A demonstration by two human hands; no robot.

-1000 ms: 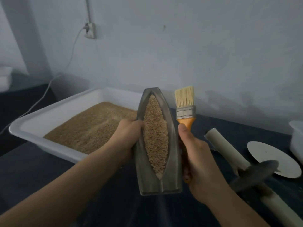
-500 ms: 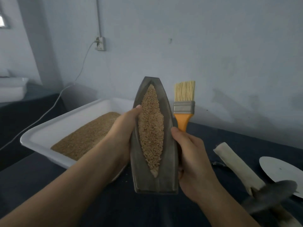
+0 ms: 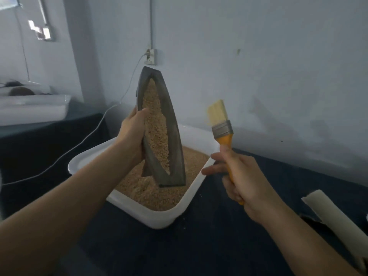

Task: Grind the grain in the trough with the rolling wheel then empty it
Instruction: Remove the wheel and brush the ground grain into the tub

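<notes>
My left hand (image 3: 132,134) holds the trough (image 3: 171,148) by its long side, with my fingers curled round the edge. The trough stands tipped up on end, right over the white tray (image 3: 155,220) in front of my hands. Its low end hangs just above the grain (image 3: 151,196) in the tray. More grain (image 3: 156,134) sits inside the trough's groove.

My right hand (image 3: 242,180) is to the side, apart from the trough. It grips the brush (image 3: 221,124) by its orange handle, with the bristles pointing up and one finger sticking out loose.

I think the trough is heavy and hard, and smooth enough to slip. So I should hold it tight near the middle. The grain is loose and will slide out fast. The brush is light and its bristles are soft, good for sweeping out the last bits.
</notes>
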